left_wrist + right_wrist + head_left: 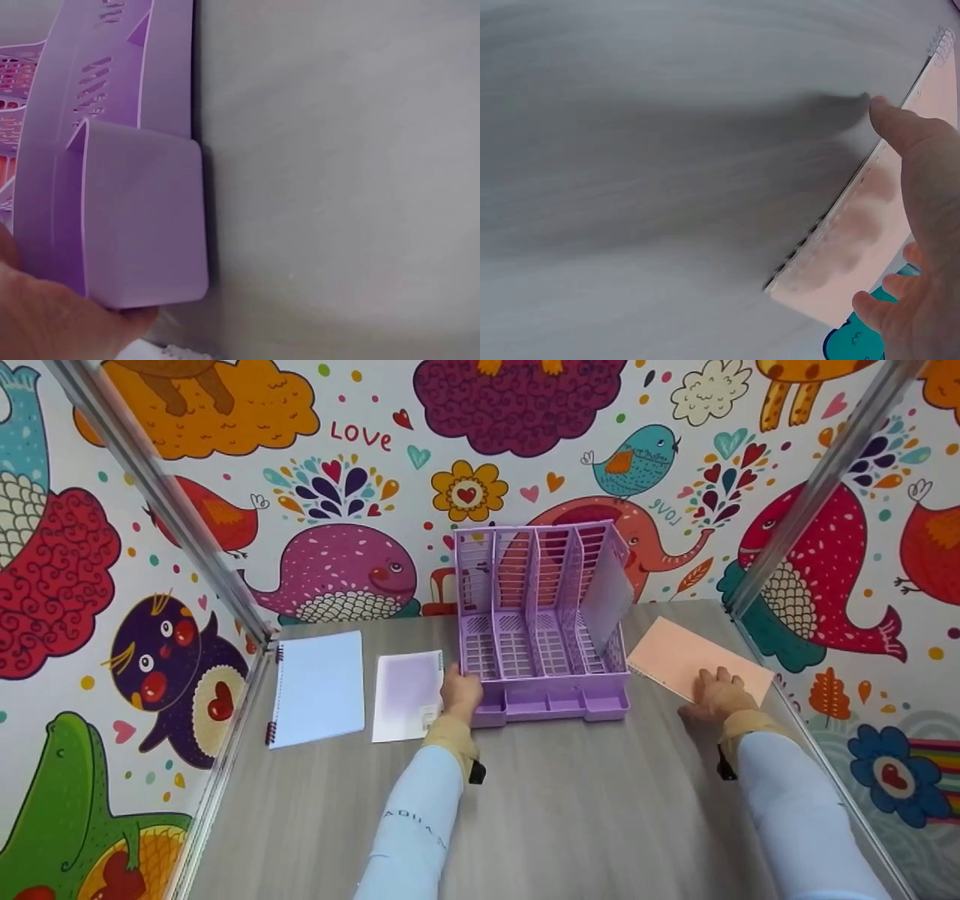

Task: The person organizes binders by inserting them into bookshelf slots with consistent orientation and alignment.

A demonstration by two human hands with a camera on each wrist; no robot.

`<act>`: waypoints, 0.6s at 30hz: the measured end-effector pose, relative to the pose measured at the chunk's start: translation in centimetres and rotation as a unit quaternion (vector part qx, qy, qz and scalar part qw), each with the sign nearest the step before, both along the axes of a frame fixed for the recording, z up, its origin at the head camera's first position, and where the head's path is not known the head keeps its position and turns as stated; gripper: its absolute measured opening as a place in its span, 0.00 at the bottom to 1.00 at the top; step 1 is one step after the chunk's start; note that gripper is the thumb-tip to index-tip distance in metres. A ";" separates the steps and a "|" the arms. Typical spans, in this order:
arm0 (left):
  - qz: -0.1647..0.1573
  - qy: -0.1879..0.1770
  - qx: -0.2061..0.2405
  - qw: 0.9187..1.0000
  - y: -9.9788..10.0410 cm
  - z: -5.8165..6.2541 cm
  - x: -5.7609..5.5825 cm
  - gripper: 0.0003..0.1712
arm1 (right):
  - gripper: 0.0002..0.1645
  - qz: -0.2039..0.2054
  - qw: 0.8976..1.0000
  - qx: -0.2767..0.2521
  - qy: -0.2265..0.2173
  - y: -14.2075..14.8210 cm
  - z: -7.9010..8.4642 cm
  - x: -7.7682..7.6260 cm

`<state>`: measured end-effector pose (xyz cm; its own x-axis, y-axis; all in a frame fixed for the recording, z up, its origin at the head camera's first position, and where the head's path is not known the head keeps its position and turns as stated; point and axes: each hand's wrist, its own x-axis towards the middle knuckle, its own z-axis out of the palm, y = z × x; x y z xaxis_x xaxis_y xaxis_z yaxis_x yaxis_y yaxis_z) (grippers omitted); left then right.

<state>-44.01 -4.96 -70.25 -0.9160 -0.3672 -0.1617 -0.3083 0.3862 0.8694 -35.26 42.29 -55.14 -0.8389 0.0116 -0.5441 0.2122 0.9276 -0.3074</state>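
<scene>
A purple desktop file organizer (551, 684) with upright dividers and a low front tray stands against the back wall. My left hand (460, 694) grips its front left corner; in the left wrist view the fingers sit beside the tray's end (142, 217). A pale grey thin book or panel (606, 600) stands upright in the organizer's rightmost slot. To the right lies a peach spiral notebook (667, 651), set at a slant. Over that notebook is my right hand (721, 695), fingers spread and loosely bent, its shadow falling on the cover in the right wrist view.
A light blue spiral notebook (319, 690) lies at the far left. Between it and the organizer is a pale purple booklet (409, 690) with a small label. Metal posts (161, 495) and patterned walls bound the grey table (570, 810).
</scene>
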 end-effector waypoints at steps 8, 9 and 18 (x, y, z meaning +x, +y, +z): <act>0.005 0.006 -0.003 1.000 0.4 -0.1 0.1 0.24 | 0.72 0.001 1.000 0.008 -0.016 -1.4 0.7 -0.5; 0.007 0.005 -0.003 1.000 0.5 0.0 0.2 0.23 | 0.72 0.001 1.000 0.011 -0.021 -1.6 0.8 -0.4; 0.012 0.011 -0.011 1.000 0.1 -0.1 0.0 0.25 | 0.64 -0.027 0.998 -0.021 -0.055 -1.8 0.9 0.0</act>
